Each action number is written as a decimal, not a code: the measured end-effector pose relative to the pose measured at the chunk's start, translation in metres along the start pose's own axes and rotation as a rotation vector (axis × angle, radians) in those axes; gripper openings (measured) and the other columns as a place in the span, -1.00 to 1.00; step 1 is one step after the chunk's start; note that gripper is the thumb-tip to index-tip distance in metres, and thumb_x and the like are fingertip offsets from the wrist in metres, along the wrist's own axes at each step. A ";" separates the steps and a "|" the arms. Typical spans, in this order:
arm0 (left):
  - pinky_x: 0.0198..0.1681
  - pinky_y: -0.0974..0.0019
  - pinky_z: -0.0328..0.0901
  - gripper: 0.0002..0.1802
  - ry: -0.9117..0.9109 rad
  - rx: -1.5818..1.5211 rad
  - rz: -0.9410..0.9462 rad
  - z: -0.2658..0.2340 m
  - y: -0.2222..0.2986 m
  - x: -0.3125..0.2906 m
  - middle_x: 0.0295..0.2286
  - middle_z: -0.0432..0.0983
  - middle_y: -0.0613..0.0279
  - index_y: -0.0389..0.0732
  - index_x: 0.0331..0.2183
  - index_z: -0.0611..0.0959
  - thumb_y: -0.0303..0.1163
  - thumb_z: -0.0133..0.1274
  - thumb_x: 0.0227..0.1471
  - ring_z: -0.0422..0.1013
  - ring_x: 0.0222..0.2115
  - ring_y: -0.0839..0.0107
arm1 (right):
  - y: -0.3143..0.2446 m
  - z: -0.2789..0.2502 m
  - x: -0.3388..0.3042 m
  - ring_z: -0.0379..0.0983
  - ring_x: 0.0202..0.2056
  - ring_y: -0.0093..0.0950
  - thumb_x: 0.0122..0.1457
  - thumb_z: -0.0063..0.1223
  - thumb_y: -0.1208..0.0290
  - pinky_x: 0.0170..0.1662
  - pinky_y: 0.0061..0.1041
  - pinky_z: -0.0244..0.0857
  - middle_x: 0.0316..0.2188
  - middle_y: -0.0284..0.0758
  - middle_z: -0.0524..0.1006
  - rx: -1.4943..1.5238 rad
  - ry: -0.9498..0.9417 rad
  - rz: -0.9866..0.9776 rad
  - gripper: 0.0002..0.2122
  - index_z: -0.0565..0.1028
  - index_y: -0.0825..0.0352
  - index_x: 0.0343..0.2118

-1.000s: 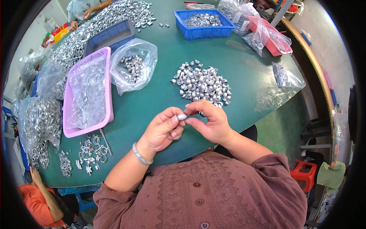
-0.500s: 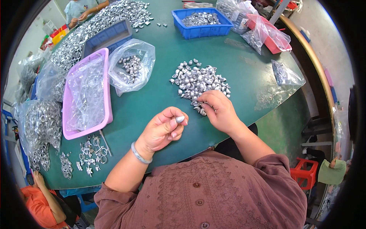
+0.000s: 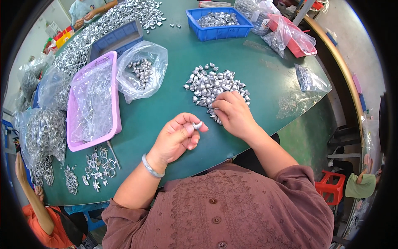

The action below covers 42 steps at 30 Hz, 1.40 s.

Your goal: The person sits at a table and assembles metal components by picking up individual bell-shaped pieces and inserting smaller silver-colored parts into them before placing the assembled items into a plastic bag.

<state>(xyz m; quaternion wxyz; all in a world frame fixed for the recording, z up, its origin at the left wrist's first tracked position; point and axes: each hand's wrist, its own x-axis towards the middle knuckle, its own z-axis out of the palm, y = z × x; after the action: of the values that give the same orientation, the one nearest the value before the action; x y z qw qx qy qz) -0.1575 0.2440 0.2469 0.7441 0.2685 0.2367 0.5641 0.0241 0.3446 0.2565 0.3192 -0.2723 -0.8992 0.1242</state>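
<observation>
Between the thumb and fingers of my left hand (image 3: 175,139) is a small silver metal casting (image 3: 198,125), rounded and curved. A bangle circles that wrist. Over the near side of a heap of similar silver castings (image 3: 213,85) is my right hand (image 3: 235,115), its fingers bent together among the pieces. What those fingertips pinch, if anything, is hidden. Left of the heap, an open clear plastic bag (image 3: 159,62) holds more small silver pieces.
The green table (image 3: 265,89) also bears a purple basket (image 3: 117,103), blue trays (image 3: 240,33) and a red tray (image 3: 298,52). A small bag (image 3: 311,79) of parts lies at the right. Rings and castings (image 3: 101,166) lie left. Co-workers sit at left and far left; a red stool (image 3: 331,184) stands right.
The casting in my left hand has turned, showing a curved side. My right hand has shifted slightly up and left over the heap. The co-worker at lower left has raised an arm.
</observation>
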 end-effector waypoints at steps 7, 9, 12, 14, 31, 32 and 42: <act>-0.34 0.33 0.36 -0.86 0.227 -0.126 0.037 -0.015 0.002 0.003 -0.34 0.42 0.09 -0.24 -0.42 0.44 -0.38 -0.14 0.01 0.39 -0.34 0.30 | -0.002 0.022 0.028 0.23 -0.29 -0.38 -0.22 0.07 0.46 -0.20 -0.40 0.07 -0.44 -0.36 0.35 -0.139 0.024 -0.151 -0.93 0.48 0.26 -0.59; -0.35 0.34 0.36 -0.86 0.248 -0.114 0.044 -0.015 0.002 0.003 -0.36 0.42 0.11 -0.24 -0.41 0.44 -0.38 -0.13 0.01 0.39 -0.36 0.32 | -0.002 0.026 0.032 0.22 -0.29 -0.38 -0.24 0.05 0.46 -0.21 -0.41 0.05 -0.45 -0.35 0.34 -0.261 -0.041 -0.157 -0.93 0.48 0.26 -0.60; -0.41 0.40 0.33 -0.87 0.281 -0.069 0.032 -0.014 0.003 0.003 -0.42 0.41 0.17 -0.23 -0.41 0.45 -0.39 -0.12 0.00 0.37 -0.42 0.38 | 0.002 0.030 0.034 0.21 -0.29 -0.39 -0.26 0.02 0.46 -0.21 -0.43 0.03 -0.46 -0.34 0.33 -0.348 -0.072 -0.169 -0.93 0.49 0.25 -0.62; -0.47 0.45 0.28 -0.89 0.322 -0.027 0.017 -0.012 0.004 0.003 -0.47 0.40 0.22 -0.22 -0.40 0.45 -0.40 -0.11 0.00 0.34 -0.48 0.45 | 0.003 0.031 0.034 0.21 -0.29 -0.40 -0.25 0.02 0.48 -0.21 -0.43 0.03 -0.45 -0.34 0.33 -0.311 -0.074 -0.166 -0.95 0.48 0.25 -0.63; -0.58 0.64 0.10 -0.91 0.377 0.532 0.213 0.004 -0.004 0.000 -0.60 0.34 0.44 -0.22 -0.43 0.51 -0.47 0.06 -0.08 0.18 -0.63 0.72 | -0.032 0.018 0.021 0.35 -0.44 -0.43 -0.15 0.05 0.63 -0.38 -0.53 0.22 -0.51 -0.32 0.42 0.558 0.005 -0.021 -0.87 0.42 0.33 -0.47; -0.57 0.63 0.11 -0.90 0.365 0.644 0.282 0.004 -0.004 0.000 -0.60 0.34 0.44 -0.23 -0.43 0.51 -0.48 0.07 -0.09 0.19 -0.62 0.70 | -0.032 0.016 0.018 0.37 -0.44 -0.47 -0.13 0.06 0.62 -0.38 -0.57 0.23 -0.51 -0.33 0.42 0.653 -0.026 0.051 -0.87 0.43 0.34 -0.46; -0.47 0.55 0.19 -0.85 0.245 0.962 0.488 0.009 -0.003 -0.002 -0.54 0.40 0.34 -0.24 -0.39 0.54 -0.53 0.08 -0.14 0.28 -0.53 0.61 | -0.032 0.005 0.002 0.34 -0.41 -0.67 -0.02 0.03 0.61 -0.36 -0.69 0.23 -0.47 -0.43 0.44 1.053 -0.113 0.302 -0.90 0.45 0.37 -0.40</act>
<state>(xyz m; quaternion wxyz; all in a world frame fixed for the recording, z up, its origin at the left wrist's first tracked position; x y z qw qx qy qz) -0.1500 0.2405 0.2523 0.3524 0.5577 0.4835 0.5754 0.0064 0.3192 0.2667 0.3420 -0.1945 -0.6822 0.6163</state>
